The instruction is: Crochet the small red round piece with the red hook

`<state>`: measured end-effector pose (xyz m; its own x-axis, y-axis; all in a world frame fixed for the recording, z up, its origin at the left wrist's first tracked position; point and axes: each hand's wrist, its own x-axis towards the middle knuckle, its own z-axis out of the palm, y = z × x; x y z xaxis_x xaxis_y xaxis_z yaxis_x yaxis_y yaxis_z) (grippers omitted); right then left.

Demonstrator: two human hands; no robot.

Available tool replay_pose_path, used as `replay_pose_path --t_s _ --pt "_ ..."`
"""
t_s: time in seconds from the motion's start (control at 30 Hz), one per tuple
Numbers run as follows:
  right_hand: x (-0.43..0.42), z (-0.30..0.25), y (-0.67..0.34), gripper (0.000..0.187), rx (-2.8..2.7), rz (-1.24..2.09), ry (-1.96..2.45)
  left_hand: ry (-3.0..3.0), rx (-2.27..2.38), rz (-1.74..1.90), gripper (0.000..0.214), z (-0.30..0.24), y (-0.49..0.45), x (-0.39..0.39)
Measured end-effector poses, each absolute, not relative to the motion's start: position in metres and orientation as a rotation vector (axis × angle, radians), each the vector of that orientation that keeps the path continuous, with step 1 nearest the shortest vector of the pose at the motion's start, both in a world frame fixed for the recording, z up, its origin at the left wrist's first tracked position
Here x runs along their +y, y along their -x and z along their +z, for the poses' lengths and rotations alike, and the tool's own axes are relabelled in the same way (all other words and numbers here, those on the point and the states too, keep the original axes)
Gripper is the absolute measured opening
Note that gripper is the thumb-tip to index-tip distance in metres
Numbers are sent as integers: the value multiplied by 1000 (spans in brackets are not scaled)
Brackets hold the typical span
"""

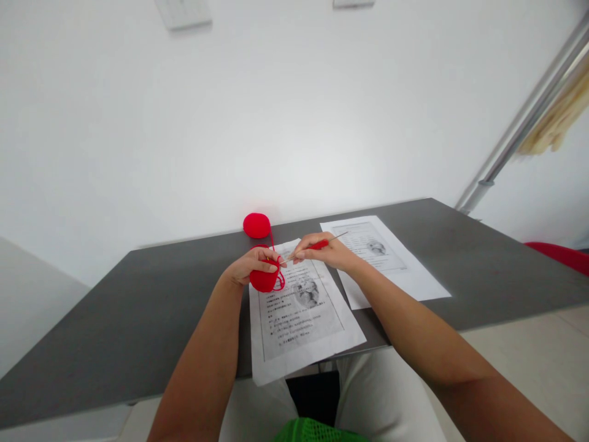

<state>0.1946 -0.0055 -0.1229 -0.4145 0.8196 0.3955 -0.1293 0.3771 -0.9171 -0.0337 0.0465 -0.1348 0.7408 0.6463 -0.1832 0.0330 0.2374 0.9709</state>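
My left hand (pixel 254 264) is closed on a red crocheted piece (pixel 264 280), with a loop of red yarn hanging at its right side. In my right hand (pixel 317 245) is a crochet hook (pixel 319 244) with a red grip, held like a pen. Its thin metal tip reaches left to the yarn by my left fingertips; whether it sits inside a stitch I cannot tell. Behind the left hand lies a ball of red yarn (pixel 256 225), and a strand runs from it down to the piece.
Under my hands a printed sheet (pixel 294 344) overhangs the front edge of the dark grey table (pixel 184 294). A second printed sheet (pixel 414 279) lies to the right. A white wall (pixel 294 123) stands behind, and a red curved object (pixel 559 255) shows at far right.
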Motion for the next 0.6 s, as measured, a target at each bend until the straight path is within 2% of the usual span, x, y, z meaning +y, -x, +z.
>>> replay_pose_path --t_s 0.37,0.47,0.6 --pt "-6 -125 -186 21 -1522 1293 610 -1268 704 517 22 -129 26 42" --pt "-8 -126 -182 20 -1538 1162 638 -1229 721 556 24 -127 23 41" --pt "-11 -129 -180 15 -1698 792 721 -1209 757 612 26 -127 19 41"
